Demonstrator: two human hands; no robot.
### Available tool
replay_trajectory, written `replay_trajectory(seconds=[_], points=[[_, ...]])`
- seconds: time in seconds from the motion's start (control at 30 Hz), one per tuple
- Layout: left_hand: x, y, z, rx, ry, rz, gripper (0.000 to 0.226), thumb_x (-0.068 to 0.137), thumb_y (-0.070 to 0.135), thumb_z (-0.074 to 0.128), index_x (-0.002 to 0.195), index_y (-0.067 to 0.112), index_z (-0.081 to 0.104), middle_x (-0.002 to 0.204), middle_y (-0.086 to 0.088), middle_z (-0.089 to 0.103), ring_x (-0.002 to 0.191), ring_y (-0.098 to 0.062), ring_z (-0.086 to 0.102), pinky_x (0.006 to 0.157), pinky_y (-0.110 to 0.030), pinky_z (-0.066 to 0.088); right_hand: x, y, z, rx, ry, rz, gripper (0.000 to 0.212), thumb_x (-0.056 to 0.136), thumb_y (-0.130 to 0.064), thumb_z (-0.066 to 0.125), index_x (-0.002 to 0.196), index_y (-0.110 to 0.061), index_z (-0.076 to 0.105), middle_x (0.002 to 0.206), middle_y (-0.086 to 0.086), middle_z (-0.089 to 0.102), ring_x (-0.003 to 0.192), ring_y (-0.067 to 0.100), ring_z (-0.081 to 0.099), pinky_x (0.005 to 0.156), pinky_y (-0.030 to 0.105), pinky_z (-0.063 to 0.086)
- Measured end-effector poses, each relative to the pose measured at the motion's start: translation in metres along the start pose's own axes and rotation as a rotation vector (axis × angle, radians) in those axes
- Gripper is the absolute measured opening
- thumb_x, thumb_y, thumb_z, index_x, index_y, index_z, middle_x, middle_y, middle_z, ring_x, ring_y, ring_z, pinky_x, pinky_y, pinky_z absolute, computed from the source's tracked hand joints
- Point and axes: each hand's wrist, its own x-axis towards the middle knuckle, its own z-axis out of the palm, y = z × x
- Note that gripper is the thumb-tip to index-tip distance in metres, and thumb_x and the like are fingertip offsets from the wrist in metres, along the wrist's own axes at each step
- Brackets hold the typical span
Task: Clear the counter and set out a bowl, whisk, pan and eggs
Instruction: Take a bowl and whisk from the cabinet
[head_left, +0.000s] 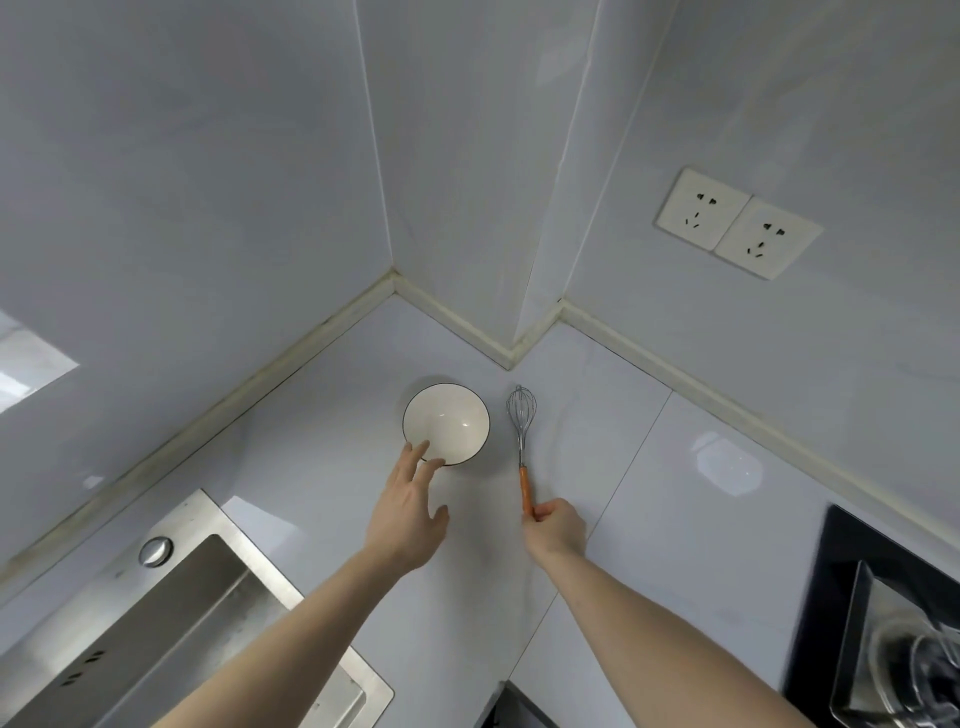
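Observation:
A white bowl (447, 422) with a thin dark rim stands on the white counter (675, 467) near the wall corner. My left hand (408, 512) is spread open just in front of it, fingertips at its near rim. To the right of the bowl lies a wire whisk (521, 421) with an orange handle, its wires pointing toward the wall. My right hand (558, 527) pinches the near end of that handle. No pan or eggs are in view.
A steel sink (171, 613) with a round button sits at the lower left. A black stove top (841, 566) with a metal burner part fills the lower right. Two wall sockets (737, 223) are on the right wall.

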Motion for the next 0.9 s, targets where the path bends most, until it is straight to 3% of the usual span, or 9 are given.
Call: replay_trajectory(seconds=[0.17,0.3,0.5,0.7,0.9], points=[[0.023,0.000,-0.006,0.029,-0.026,-0.010,0.046,0.095,0.022,0.062,0.141,0.022,0.056,0.164,0.002,0.032,0.158,-0.021,0.010,0.117,-0.034,0.033,0.005,-0.008,0.007,0.033,-0.015,0.000,0.011,0.090,-0.029,0.067,0.095,-0.019,0.067,0.095,0.001,0.072,0.093,0.026,0.069,0.076,0.029,0.053],[0.043,-0.002,-0.010,0.082,-0.075,-0.003,0.044,0.099,0.028,0.059,0.142,0.021,0.056,0.165,0.002,0.030,0.158,-0.021,0.007,0.118,-0.034,0.032,0.010,-0.013,0.011,0.056,-0.045,0.010,0.016,0.087,-0.033,0.067,0.096,-0.020,0.068,0.095,0.001,0.073,0.091,0.024,0.069,0.074,0.026,0.051],[0.059,0.003,-0.016,0.080,-0.070,-0.026,0.033,0.104,0.030,0.052,0.132,0.019,0.066,0.163,0.000,0.036,0.157,-0.021,0.011,0.115,-0.034,0.034,0.018,-0.011,0.004,0.037,-0.090,-0.070,0.013,0.086,-0.030,0.068,0.085,-0.026,0.056,0.095,0.000,0.076,0.093,0.022,0.071,0.083,0.032,0.058],[0.023,0.013,-0.024,-0.020,-0.021,0.051,0.037,0.102,0.022,0.054,0.139,0.023,0.060,0.164,0.005,0.033,0.156,-0.016,0.016,0.117,-0.033,0.034,-0.004,0.002,-0.026,-0.104,-0.176,-0.208,0.040,0.086,-0.033,0.075,0.121,-0.020,0.060,0.110,-0.001,0.062,0.105,0.021,0.064,0.087,0.026,0.050],[-0.045,0.025,-0.045,0.017,-0.112,0.130,0.038,0.101,0.028,0.057,0.139,0.033,0.057,0.162,0.016,0.033,0.155,-0.009,0.019,0.118,-0.033,0.035,-0.055,0.010,-0.085,-0.060,-0.139,-0.376,0.042,0.089,-0.025,0.070,0.130,-0.025,0.058,0.126,-0.006,0.060,0.096,0.014,0.063,0.085,0.024,0.049]])
